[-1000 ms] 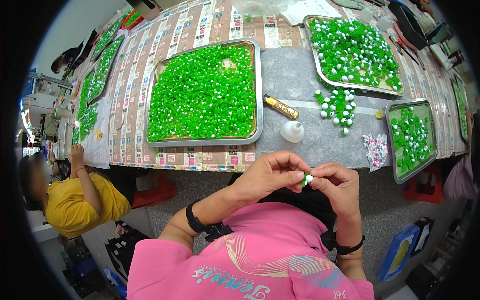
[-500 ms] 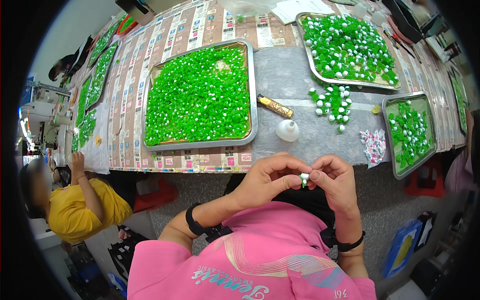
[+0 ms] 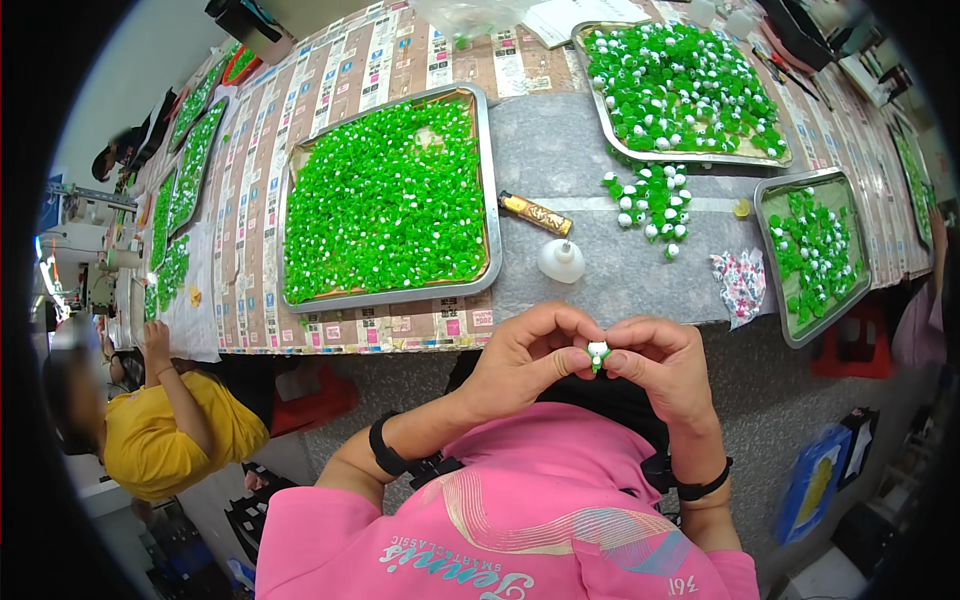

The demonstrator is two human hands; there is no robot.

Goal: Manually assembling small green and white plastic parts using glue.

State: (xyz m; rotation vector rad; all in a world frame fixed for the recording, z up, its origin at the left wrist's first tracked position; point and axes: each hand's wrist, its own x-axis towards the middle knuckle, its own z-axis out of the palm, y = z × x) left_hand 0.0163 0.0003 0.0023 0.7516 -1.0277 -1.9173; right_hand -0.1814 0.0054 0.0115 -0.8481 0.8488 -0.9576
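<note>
- Figure, one, green and white: sitting between both hands' fingertips, near the table edge on the person's side. Its white end is pointing toward the table, its green end toward the body, so the long axis is running nearly straight away from the person.
- Left hand, one: gripping the figure from the left, thumb and fingers pinching.
- Right hand, one: gripping it likewise from the right; both hands are touching it, neither lying nearer.
- Trays, three close by: big tray, upper tray, small tray, all holding green and white pieces, too crowded for counting. More are standing at the far sides, number unclear.
- Pile, one: lying just below the upper tray, pieces overlapping, count uncertain.
- Bottle, one, white: standing beyond the hands.
- Tube, one, gold: lying between bottle and big tray.
- Cloth, one, floral: lying left of the small tray.
</note>
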